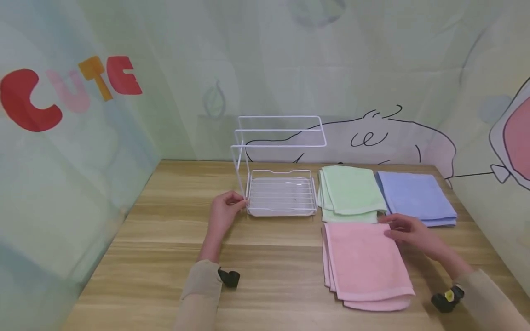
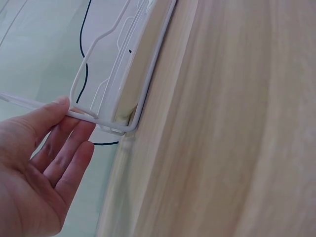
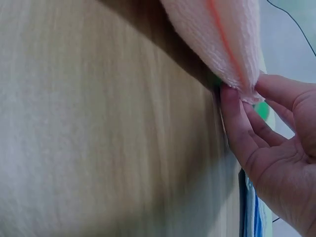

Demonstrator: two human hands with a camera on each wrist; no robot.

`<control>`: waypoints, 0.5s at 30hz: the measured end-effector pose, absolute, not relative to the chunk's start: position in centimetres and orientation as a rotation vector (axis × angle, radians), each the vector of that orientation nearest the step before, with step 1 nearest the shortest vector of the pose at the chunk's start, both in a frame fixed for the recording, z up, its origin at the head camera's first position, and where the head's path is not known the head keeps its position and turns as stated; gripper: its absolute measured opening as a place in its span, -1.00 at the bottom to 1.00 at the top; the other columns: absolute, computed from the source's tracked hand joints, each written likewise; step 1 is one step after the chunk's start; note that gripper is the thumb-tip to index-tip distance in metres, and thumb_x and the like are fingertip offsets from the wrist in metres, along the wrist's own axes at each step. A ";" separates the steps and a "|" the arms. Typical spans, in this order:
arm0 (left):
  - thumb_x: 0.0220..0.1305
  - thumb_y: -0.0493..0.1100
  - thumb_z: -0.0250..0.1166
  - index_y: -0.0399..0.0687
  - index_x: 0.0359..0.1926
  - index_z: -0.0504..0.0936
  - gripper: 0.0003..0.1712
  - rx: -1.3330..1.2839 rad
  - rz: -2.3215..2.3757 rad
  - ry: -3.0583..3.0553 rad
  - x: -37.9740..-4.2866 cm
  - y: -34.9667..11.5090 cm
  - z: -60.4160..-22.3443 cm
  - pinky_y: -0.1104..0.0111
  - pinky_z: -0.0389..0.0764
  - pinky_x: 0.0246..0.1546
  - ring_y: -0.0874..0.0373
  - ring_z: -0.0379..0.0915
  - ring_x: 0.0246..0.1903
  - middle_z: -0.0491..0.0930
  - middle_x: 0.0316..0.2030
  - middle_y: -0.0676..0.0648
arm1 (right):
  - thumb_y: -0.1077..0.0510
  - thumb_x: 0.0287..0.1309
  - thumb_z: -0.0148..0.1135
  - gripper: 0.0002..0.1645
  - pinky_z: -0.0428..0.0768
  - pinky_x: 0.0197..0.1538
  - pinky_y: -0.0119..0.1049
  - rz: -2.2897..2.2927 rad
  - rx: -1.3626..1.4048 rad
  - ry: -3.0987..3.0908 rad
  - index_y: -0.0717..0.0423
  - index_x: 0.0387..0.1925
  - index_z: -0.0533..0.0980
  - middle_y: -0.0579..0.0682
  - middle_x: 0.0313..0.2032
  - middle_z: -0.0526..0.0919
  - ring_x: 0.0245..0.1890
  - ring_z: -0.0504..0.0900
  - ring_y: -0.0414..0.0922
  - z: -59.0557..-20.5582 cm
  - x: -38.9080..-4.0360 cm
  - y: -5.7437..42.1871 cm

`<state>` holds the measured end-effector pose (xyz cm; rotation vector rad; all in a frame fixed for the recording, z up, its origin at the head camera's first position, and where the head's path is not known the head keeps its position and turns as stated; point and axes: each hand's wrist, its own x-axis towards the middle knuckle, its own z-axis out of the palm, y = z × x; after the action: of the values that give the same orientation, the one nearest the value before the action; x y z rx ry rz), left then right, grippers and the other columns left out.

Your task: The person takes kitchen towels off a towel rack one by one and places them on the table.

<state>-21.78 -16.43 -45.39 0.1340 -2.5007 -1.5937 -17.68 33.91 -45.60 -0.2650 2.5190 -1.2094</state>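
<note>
A white wire rack (image 1: 281,211) with an upright frame and overhanging top bars stands near the back of the table. My left hand (image 1: 225,211) pinches a wire at its lower left corner; the left wrist view shows thumb and fingers on that wire (image 2: 81,116). A folded pink towel (image 1: 368,262) lies at the front right. At its far right corner my right hand (image 1: 410,232) pinches the cloth, and in the right wrist view the gripped edge of the pink towel (image 3: 222,39) is lifted off the table.
Behind the pink towel lies a folded green towel (image 1: 352,191), right of the rack. A folded blue towel (image 1: 416,195) sits further right. The wooden table (image 1: 165,276) meets a printed cloth backdrop (image 1: 186,69) at the back and sides.
</note>
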 end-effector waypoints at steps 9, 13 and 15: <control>0.14 -0.22 0.46 -0.24 -0.33 0.67 -0.83 0.128 -1.606 -2.492 -21.8 -16.4 -45.2 0.51 0.59 -0.37 0.25 0.56 -0.38 0.74 -0.24 -0.23 | 0.00 0.27 0.29 -0.46 0.68 -0.19 -0.33 -1.173 -0.314 2.566 0.14 0.20 0.46 0.22 0.01 0.61 -0.09 0.61 -0.09 -45.8 -17.6 33.3; 0.14 -0.22 0.46 -0.24 -0.33 0.67 -0.83 0.128 -1.599 -2.489 -21.7 -16.3 -45.1 0.50 0.59 -0.38 0.25 0.55 -0.39 0.74 -0.25 -0.23 | 0.00 0.27 0.29 -0.46 0.68 -0.20 -0.33 -1.159 -0.319 2.576 0.14 0.20 0.46 0.21 0.00 0.62 -0.11 0.61 -0.07 -45.8 -17.6 33.3; 0.14 -0.23 0.46 -0.25 -0.33 0.67 -0.83 0.126 -1.604 -2.487 -21.7 -16.4 -45.2 0.50 0.60 -0.38 0.27 0.56 -0.39 0.74 -0.25 -0.24 | -0.01 0.27 0.29 -0.46 0.68 -0.20 -0.34 -1.154 -0.312 2.580 0.14 0.20 0.46 0.20 -0.01 0.62 -0.12 0.61 -0.10 -45.8 -17.6 33.3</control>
<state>-21.72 -16.36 -45.18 0.1257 -2.4867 -1.6041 -17.56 33.32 -45.80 -0.3125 2.5802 -1.1537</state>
